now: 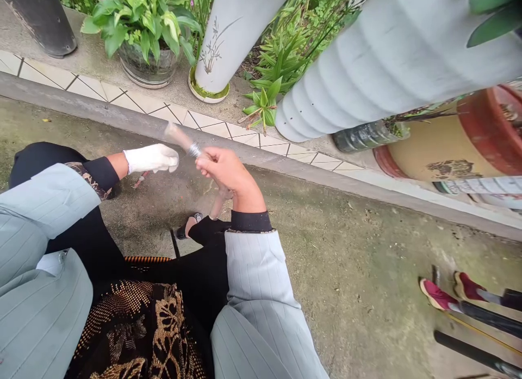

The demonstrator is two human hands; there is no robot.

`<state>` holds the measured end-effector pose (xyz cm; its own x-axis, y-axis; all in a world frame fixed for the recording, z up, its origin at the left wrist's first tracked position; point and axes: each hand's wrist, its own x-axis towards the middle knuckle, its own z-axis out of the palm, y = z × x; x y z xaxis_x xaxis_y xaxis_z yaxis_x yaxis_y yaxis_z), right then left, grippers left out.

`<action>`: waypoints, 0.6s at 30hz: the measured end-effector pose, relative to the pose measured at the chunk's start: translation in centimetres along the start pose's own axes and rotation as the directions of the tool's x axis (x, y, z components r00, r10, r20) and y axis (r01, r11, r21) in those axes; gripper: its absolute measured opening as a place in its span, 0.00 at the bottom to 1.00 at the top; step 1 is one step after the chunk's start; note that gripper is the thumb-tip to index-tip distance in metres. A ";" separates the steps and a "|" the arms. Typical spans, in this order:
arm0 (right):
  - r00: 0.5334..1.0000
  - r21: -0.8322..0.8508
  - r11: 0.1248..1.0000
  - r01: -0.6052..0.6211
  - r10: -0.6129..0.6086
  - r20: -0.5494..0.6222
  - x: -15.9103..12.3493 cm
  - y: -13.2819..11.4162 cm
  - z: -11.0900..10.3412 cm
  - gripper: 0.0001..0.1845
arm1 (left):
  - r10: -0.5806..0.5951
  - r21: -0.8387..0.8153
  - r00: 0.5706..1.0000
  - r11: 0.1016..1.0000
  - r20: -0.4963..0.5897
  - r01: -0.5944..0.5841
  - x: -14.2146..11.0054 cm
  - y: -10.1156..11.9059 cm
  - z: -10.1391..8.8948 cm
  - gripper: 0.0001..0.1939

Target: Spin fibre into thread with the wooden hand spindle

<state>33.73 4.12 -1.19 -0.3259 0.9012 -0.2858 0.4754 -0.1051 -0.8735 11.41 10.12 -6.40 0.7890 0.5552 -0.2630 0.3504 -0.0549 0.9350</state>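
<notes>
- Centre-left of the frame: a brown, stick-shaped tool with a silvery wound band [183, 141], blurred, slants toward the upper left above the floor.
- The bare right hand [223, 168] closes on it just beside the band, thumb uppermost, a hold probably chosen for control. A second brown length [218, 204] shows below the wrist; whether it joins the tool cannot be told.
- The left hand in a white knitted glove [151, 158], near the tool's far end but apart from it, has its fingers bent and close together; whether they pinch anything cannot be told. The glove presumably protects the skin.
- Surface: a stained grey-brown concrete floor [346, 259] fills the middle and right.
- Upper frame: a raised ledge edged with cream tiles [209, 128] carries a ribbed grey-white cylinder [346, 69] and a smooth painted one [222, 42], the latter in a shallow dish [209, 98], likely to catch water.
- Lower right: another person's maroon shoes [436, 293].
</notes>
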 end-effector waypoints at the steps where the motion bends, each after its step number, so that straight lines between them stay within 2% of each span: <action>1: 0.996 0.041 0.999 -0.013 0.017 -0.089 0.2 0.3 -0.1 0.10 | -0.011 -0.018 0.999 1.000 0.048 0.012 -0.1 0.4 0.5 0.13; 3: 0.977 0.050 0.998 -0.041 0.050 -0.205 0.8 0.9 -0.1 0.09 | 0.001 -0.054 0.993 0.999 0.119 0.005 -0.4 1.5 1.2 0.14; 6: 0.958 -0.145 0.982 -0.123 0.080 -0.275 1.6 1.4 0.5 0.10 | 0.059 -0.084 0.976 0.996 0.211 -0.042 -0.6 2.7 1.7 0.14; 8: 0.956 -0.355 0.915 -0.193 0.094 -0.278 1.9 1.5 1.1 0.11 | 0.096 -0.086 0.968 0.993 0.232 -0.077 -0.5 2.6 1.7 0.14; 10: 0.966 -0.535 0.810 -0.240 0.143 -0.217 2.1 1.2 1.7 0.11 | 0.108 -0.043 0.968 0.994 0.227 -0.100 -0.4 2.1 1.6 0.12; 11: 0.970 -0.601 0.762 -0.241 0.186 -0.153 2.1 1.1 2.1 0.11 | 0.104 -0.003 0.969 0.994 0.224 -0.106 -0.3 1.7 1.5 0.11; 13: 0.955 -0.685 0.707 -0.176 0.291 0.056 2.1 0.8 2.6 0.09 | 0.086 0.089 0.969 0.990 0.234 -0.109 -0.2 1.1 1.3 0.10; 15: 0.877 -0.658 0.750 -0.065 0.358 0.321 1.9 0.5 2.8 0.07 | 0.072 0.140 0.961 0.984 0.266 -0.113 -0.1 0.7 1.1 0.10; 17: 0.773 -0.519 0.855 0.005 0.326 0.545 1.5 0.2 2.4 0.07 | 0.078 0.136 0.948 0.983 0.307 -0.125 -0.1 0.7 0.8 0.11; 18: 0.735 -0.431 0.902 0.022 0.278 0.618 1.1 -0.1 2.0 0.07 | 0.088 0.122 0.945 0.984 0.315 -0.132 -0.1 0.7 0.6 0.12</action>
<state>31.73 4.28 -2.23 -0.6127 0.3736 -0.6965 0.7741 0.1061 -0.6241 11.91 9.50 -5.92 0.9356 0.2580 -0.2412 0.3016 -0.2286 0.9256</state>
